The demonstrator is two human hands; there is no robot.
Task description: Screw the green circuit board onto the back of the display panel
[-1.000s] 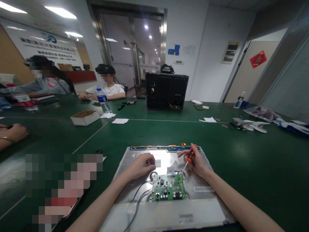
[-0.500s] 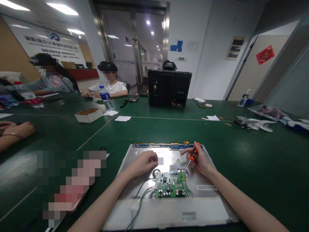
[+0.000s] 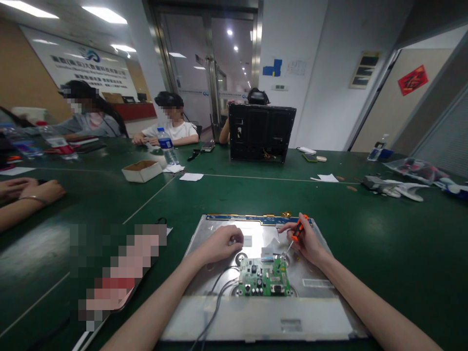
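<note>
The R hand is gripping an orange-and-black screwdriver by its handle, one finger poking out toward 9 o'clock. The shaft is slanting down to the 1 o'clock corner of the green circuit board — can't tell if the tip is touching a screw. The L hand is curling loosely at approx. 11 o'clock from the board; can't tell if it's holding anything small. The board is lying flat mid-panel, w/ dark cables trailing off toward 7 o'clock. It's prob. light, stiff & fragile, its edges offering the safest hold. The metal panel is likely heavier & slick — wanting support at opposite rims, avoiding the blue strip at 12 o'clock.
</note>
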